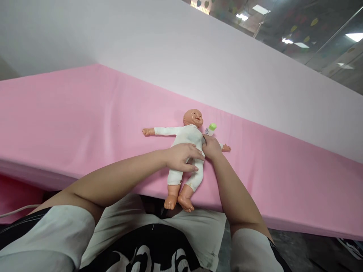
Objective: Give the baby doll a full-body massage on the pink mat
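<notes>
Head camera view, looking down past the wearer's chest and two bare forearms onto a pink padded surface (85,113), with a white wall panel (170,49) rising behind it. A baby doll (185,138) in a white one-piece suit lies face up on the pink surface, head pointing away from the wearer, arms stretched out to either side, bare feet hanging just over the near edge.

The left hand (183,156) rests palm down across the doll's belly and hip, fingers loosely spread and laid flat on the white cloth, not curled around anything. The right hand (211,145) sits at the doll's far side, touching the suit near the armpit, with its fingers bunched together against the fabric; whether they pinch the cloth cannot be told from this angle. The two hands nearly meet over the doll's torso.

Just beyond the right hand, beside the doll's shoulder, lies a small white bottle with a green cap (210,129), tilted on the pink surface. The wearer's white short sleeves and a black and white shirt front fill the bottom of the frame. Ceiling lights show in the upper right corner.
</notes>
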Tool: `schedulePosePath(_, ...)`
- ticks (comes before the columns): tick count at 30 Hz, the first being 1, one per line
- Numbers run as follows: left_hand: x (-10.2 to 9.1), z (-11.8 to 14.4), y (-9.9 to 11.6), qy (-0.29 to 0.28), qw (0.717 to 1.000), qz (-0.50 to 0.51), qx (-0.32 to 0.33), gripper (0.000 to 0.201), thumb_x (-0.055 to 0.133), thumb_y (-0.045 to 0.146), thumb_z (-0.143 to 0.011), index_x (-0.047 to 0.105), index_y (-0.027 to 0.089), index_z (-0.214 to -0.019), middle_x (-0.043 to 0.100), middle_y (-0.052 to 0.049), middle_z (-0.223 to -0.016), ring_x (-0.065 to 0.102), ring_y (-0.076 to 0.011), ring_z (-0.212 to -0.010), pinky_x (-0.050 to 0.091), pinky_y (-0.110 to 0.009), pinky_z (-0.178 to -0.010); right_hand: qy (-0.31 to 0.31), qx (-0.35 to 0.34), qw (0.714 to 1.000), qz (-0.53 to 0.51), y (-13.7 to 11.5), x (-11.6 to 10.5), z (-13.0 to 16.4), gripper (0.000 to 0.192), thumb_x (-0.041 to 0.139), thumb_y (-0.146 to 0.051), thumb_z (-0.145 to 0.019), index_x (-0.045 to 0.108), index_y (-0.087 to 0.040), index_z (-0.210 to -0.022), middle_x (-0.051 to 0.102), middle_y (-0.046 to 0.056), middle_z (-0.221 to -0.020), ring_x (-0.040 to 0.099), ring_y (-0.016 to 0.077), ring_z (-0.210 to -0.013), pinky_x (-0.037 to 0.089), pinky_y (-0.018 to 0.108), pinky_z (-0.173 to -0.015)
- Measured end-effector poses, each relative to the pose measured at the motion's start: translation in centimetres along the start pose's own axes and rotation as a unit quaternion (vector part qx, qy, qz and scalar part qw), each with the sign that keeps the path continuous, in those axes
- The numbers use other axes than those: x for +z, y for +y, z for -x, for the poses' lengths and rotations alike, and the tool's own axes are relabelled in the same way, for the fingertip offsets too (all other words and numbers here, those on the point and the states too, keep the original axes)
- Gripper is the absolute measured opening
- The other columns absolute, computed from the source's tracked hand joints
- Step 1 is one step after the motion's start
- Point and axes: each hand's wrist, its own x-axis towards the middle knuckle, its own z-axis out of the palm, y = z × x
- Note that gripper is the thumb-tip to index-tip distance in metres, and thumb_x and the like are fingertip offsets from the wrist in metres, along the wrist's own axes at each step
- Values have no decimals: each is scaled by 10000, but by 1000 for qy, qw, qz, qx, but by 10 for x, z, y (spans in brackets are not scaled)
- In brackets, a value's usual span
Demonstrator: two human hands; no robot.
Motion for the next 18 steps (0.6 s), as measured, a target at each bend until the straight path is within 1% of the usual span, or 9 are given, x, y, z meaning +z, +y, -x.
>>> schedulePosePath(2, 2, -1, 4, -20, 1000, 6, -3, 485, 690, 463, -929, 715, 262, -1369, 731, -101, -1396, 653, -313, -1328, 297, -525, -1291, 1, -1, 1000, 7, -1, -1, 2, 498, 524, -121, -816, 702, -185, -1277, 760, 145, -1208, 659, 333, -1139, 511, 452, -1031)
schedulePosePath(4, 1, -1, 0, -36, 999, -4, -26, 530, 685, 495, -940, 688, 270, -1420, 678, -108, -1480, 578, -339, -1429, 224, -574, -1313, -8, -2, 1000, 4, -2, -2, 3, 449, 556, -146, -797, 714, -186, -1215, 758, 141, -1165, 658, 330, -1107, 518, 446, -1001)
schedulePosePath(7, -4, 2, -17, -53, 995, -41, -79, 662, 640, 591, -963, 582, 287, -1548, 495, -103, -1663, 364, -376, -1591, 134, -625, -1320, -26, -5, 999, -24, -4, -3, 6, 396, 603, -211, -810, 718, -203, -1188, 755, 122, -1152, 666, 315, -1067, 534, 425, -949)
schedulePosePath(9, -7, 1, -31, -61, 989, -68, -114, 727, 585, 651, -982, 496, 305, -1615, 361, -85, -1742, 239, -372, -1643, 98, -621, -1324, -29, -13, 999, -37, -6, -4, 8, 408, 613, -239, -828, 710, -208, -1224, 755, 117, -1163, 674, 308, -1060, 538, 416, -932)
schedulePosePath(10, -9, 0, -38, -60, 986, -81, -130, 737, 544, 668, -998, 465, 306, -1635, 327, -79, -1756, 210, -362, -1653, 80, -614, -1327, -26, -18, 999, -37, -7, -4, 8, 422, 610, -236, -832, 705, -207, -1242, 755, 118, -1166, 677, 308, -1066, 538, 416, -934)
schedulePosePath(12, -10, -2, -51, -50, 980, -107, -163, 719, 450, 671, -1037, 440, 295, -1650, 305, -74, -1765, 191, -341, -1660, 58, -610, -1329, -21, -27, 999, -28, -8, -5, 10, 447, 595, -206, -826, 702, -202, -1260, 754, 120, -1168, 680, 311, -1073, 537, 421, -945)
schedulePosePath(14, -10, -5, -61, -26, 970, -128, -203, 714, 381, 665, -1059, 433, 273, -1654, 289, -78, -1771, 187, -336, -1661, 75, -618, -1327, -18, -31, 999, -21, -7, -6, 10, 472, 577, -174, -816, 703, -198, -1271, 754, 118, -1174, 682, 306, -1074, 538, 422, -961)
schedulePosePath(16, -11, -6, -69, 5, 961, -140, -239, 710, 342, 647, -1071, 416, 262, -1662, 280, -75, -1775, 215, -329, -1653, 134, -605, -1325, -18, -33, 999, -24, -5, -6, 10, 496, 560, -150, -810, 704, -199, -1282, 759, 110, -1183, 682, 295, -1083, 539, 415, -983)
schedulePosePath(18, -11, -4, -75, 37, 953, -144, -264, 678, 328, 597, -1082, 409, 257, -1663, 309, -70, -1766, 281, -305, -1633, 198, -573, -1321, -12, -31, 999, -34, -4, -5, 9, 509, 544, -141, -814, 707, -201, -1292, 763, 104, -1202, 682, 288, -1102, 539, 413, -1009)
